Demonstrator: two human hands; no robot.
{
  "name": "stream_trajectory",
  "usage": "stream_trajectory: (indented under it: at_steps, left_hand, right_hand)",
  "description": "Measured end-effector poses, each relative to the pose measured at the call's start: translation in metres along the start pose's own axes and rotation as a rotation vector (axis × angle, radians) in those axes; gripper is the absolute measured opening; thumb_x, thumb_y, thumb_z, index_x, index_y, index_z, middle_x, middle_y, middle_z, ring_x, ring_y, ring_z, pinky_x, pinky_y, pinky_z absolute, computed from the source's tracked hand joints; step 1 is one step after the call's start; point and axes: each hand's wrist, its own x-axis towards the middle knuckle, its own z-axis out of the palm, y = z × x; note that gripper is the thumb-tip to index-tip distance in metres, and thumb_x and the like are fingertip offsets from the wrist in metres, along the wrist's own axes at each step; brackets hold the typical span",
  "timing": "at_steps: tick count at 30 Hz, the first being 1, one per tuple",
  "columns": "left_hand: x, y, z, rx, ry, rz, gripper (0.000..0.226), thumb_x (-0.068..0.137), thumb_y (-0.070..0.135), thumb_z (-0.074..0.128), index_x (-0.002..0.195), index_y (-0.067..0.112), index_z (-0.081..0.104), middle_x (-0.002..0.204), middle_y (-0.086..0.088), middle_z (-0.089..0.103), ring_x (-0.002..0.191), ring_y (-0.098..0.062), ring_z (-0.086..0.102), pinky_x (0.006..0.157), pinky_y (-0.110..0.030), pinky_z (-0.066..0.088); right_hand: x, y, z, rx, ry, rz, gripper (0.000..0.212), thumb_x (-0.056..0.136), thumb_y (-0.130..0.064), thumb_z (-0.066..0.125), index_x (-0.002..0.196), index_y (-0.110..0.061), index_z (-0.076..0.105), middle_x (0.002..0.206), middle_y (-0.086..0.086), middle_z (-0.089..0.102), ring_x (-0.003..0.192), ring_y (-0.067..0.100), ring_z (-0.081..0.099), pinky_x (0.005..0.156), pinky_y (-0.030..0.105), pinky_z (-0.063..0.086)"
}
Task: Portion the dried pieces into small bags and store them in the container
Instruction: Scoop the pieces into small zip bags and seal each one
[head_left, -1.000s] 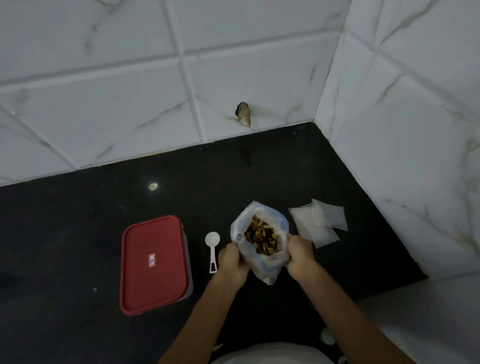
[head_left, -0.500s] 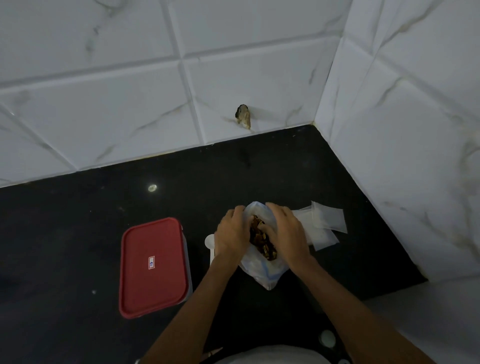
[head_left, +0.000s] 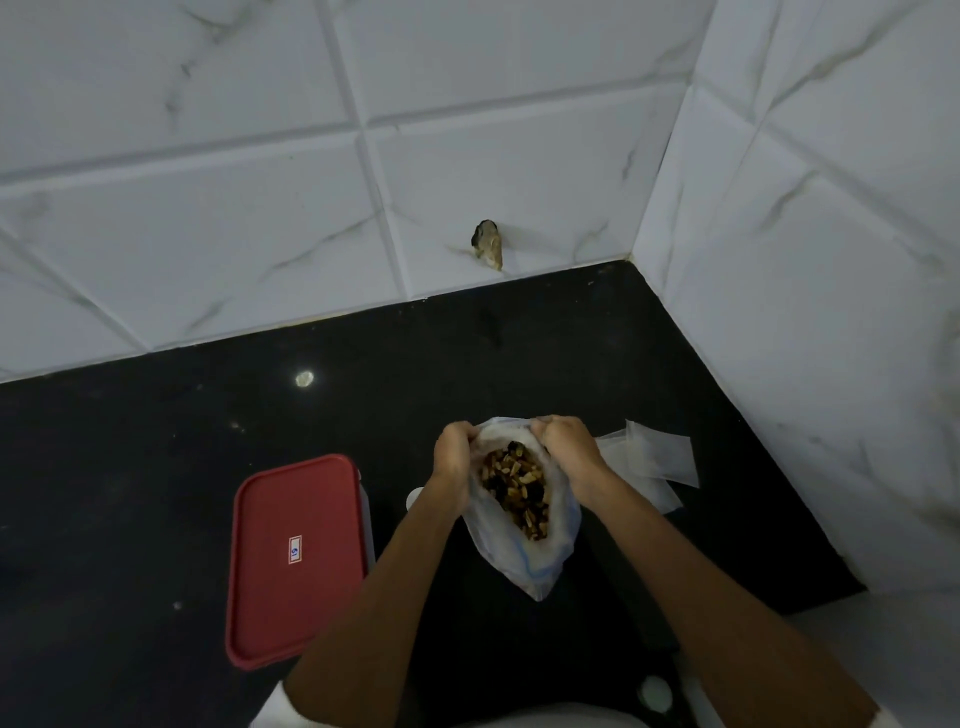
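At lower centre of the frame, the left hand (head_left: 454, 457) and right hand (head_left: 569, 449) each grip the rim of the big bag (head_left: 524, 561) of dried pieces (head_left: 514, 486) on the bench (head_left: 156, 467). The small bags (head_left: 654, 457) beside it look empty, the container (head_left: 296, 551) at left is lidded: portioning seems unstarted.

Open bag (head_left: 524, 551) of dried pieces (head_left: 517, 486)

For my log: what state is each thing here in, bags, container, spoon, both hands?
Plastic bag: open, dried pieces inside.
Red-lidded container: closed, lid on.
Small bags: look empty, flat on the counter.
White spoon: on counter, mostly hidden.
Left hand: grips the bag's rim.
Right hand: grips the bag's rim.
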Motion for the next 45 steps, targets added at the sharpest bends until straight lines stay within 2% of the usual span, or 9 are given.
stream_trajectory:
  at_steps: [5,10,14,20,23,26,36,40,45]
  left_hand:
    - [0.015,0.002,0.003,0.153,0.075,0.031,0.032,0.095,0.021,0.048,0.108,0.005,0.072,0.103,-0.013,0.073,0.091,-0.025,0.066,0.084,-0.039,0.051]
    - [-0.005,-0.021,-0.007,0.763,0.232,0.525,0.047,0.095,0.036,0.065,0.135,0.017,0.051,0.137,-0.008,0.049,0.116,-0.021,0.057,0.094,-0.039,0.054]
    - [-0.051,-0.05,-0.015,1.027,0.306,0.521,0.074,0.085,0.053,0.074,0.136,0.016,0.034,0.124,-0.003,0.043,0.105,-0.016,0.057,0.079,-0.03,0.057]
    - [-0.063,-0.083,-0.008,0.761,0.228,0.25,0.06,0.087,0.047,0.072,0.119,0.016,0.032,0.109,-0.008,0.061,0.088,-0.021,0.069,0.069,-0.035,0.061]
    - [-0.065,-0.09,-0.01,0.646,0.233,0.243,0.051,0.087,0.034,0.073,0.117,0.012,0.038,0.101,-0.008,0.063,0.083,-0.023,0.071,0.07,-0.042,0.064]
    - [-0.067,-0.096,-0.013,0.584,0.231,0.271,0.041,0.087,0.023,0.076,0.11,0.012,0.044,0.097,-0.002,0.06,0.081,-0.01,0.063,0.061,-0.024,0.055]
    - [-0.076,-0.092,-0.004,-0.38,-0.053,0.027,0.017,0.095,-0.007,0.053,0.095,0.009,0.05,0.094,-0.014,0.06,0.093,-0.026,0.064,0.082,-0.039,0.06]
    - [-0.071,-0.099,-0.007,-0.249,-0.02,-0.003,0.014,0.097,-0.005,0.052,0.094,0.008,0.049,0.097,-0.016,0.058,0.095,-0.028,0.062,0.096,-0.048,0.054]
    - [-0.077,-0.109,-0.018,0.308,0.121,0.225,0.016,0.097,0.027,0.067,0.102,0.015,0.057,0.104,-0.01,0.068,0.093,-0.021,0.071,0.084,-0.042,0.062]
  right_hand:
    - [0.01,-0.01,0.003,0.024,-0.056,0.177,0.037,0.095,-0.023,0.052,0.124,-0.002,0.061,0.108,0.009,0.066,0.09,0.018,0.062,0.075,0.032,0.052]
    - [-0.034,0.001,-0.012,-0.401,0.136,-0.258,0.055,0.094,-0.043,0.058,0.141,-0.017,0.044,0.13,0.002,0.056,0.115,0.015,0.056,0.089,0.029,0.05]
    - [-0.078,0.02,-0.02,-0.724,0.225,-0.25,0.06,0.089,-0.062,0.053,0.133,-0.022,0.046,0.12,-0.001,0.059,0.104,0.01,0.06,0.083,0.026,0.052]
    - [-0.104,0.047,-0.011,-0.794,0.09,-0.025,0.049,0.083,-0.068,0.058,0.1,-0.023,0.05,0.092,-0.005,0.056,0.078,0.006,0.055,0.057,0.018,0.038]
    - [-0.101,0.054,-0.012,-0.485,0.041,0.027,0.03,0.088,-0.048,0.065,0.099,-0.021,0.06,0.091,-0.005,0.064,0.081,0.007,0.063,0.071,0.026,0.055]
    - [-0.098,0.063,-0.011,-0.189,0.022,0.163,0.008,0.089,-0.024,0.064,0.094,-0.019,0.067,0.093,0.002,0.07,0.084,0.014,0.069,0.081,0.039,0.059]
    - [-0.1,0.056,-0.008,0.792,0.053,0.45,0.02,0.096,0.002,0.049,0.106,-0.006,0.064,0.105,0.016,0.067,0.101,0.029,0.061,0.09,0.042,0.047]
    - [-0.097,0.064,-0.001,0.464,0.126,0.333,0.018,0.096,-0.006,0.05,0.099,-0.016,0.065,0.101,0.009,0.067,0.093,0.022,0.064,0.089,0.04,0.054]
    - [-0.118,0.075,-0.008,-0.134,0.244,-0.148,0.019,0.094,-0.035,0.062,0.11,-0.03,0.053,0.096,-0.013,0.063,0.086,-0.003,0.062,0.068,0.014,0.048]
